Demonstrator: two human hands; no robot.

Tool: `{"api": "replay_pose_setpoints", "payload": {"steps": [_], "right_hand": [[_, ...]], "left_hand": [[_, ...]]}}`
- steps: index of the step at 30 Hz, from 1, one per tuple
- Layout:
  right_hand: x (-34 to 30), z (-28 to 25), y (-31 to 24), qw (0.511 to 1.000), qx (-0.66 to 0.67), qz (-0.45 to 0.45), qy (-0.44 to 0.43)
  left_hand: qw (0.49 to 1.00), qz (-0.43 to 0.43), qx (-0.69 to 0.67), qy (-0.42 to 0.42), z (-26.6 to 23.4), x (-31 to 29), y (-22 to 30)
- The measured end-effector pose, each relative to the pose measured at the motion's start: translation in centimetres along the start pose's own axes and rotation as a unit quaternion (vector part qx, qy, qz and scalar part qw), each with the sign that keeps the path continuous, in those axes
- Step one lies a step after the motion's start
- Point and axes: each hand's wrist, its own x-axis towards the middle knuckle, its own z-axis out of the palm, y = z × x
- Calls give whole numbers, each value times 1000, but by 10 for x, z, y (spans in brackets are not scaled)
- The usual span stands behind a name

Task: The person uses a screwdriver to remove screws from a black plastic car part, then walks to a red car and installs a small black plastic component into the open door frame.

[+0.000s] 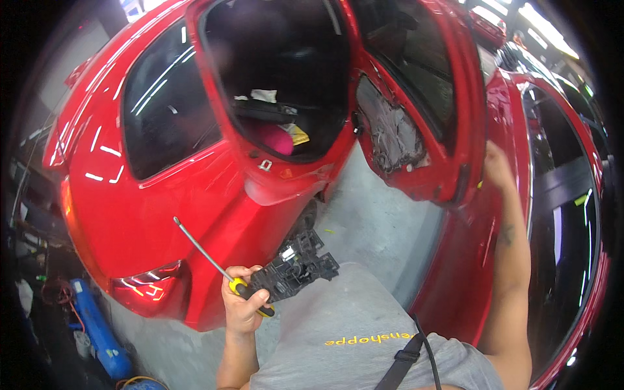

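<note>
My left hand is closed round a screwdriver with a yellow and black handle. Its metal shaft points up and left. The same hand grips a black plastic car part, with open slots and a pale piece in its middle. On the right, my right hand is at the outer edge of the open red car door, its fingers bent against it and partly hidden. The door's inner trim is off, baring a grey crumpled sheet with dark smears round its border.
The red car's rear side fills the left, with its tail lamp low down. Inside the doorway lie a pink item and papers. Another red car stands close on the right. A blue cylinder is at lower left.
</note>
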Motion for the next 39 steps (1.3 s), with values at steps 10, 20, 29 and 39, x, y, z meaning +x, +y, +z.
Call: {"api": "replay_pose_setpoints", "payload": {"steps": [10,20,29,39], "right_hand": [[2,-19,-6,893,-231,106,372],[42,-38,45,889,-274,152,335],[44,-40,71,905,-208,67,366],[46,132,-39,926,71,38,369]], "left_hand": [[996,-80,6,-34,33,48,-40],[973,-121,193,-43,44,136,-94],[934,-60,310,-165,64,310,-136],[899,-78,275,-332,114,504,-184]]}}
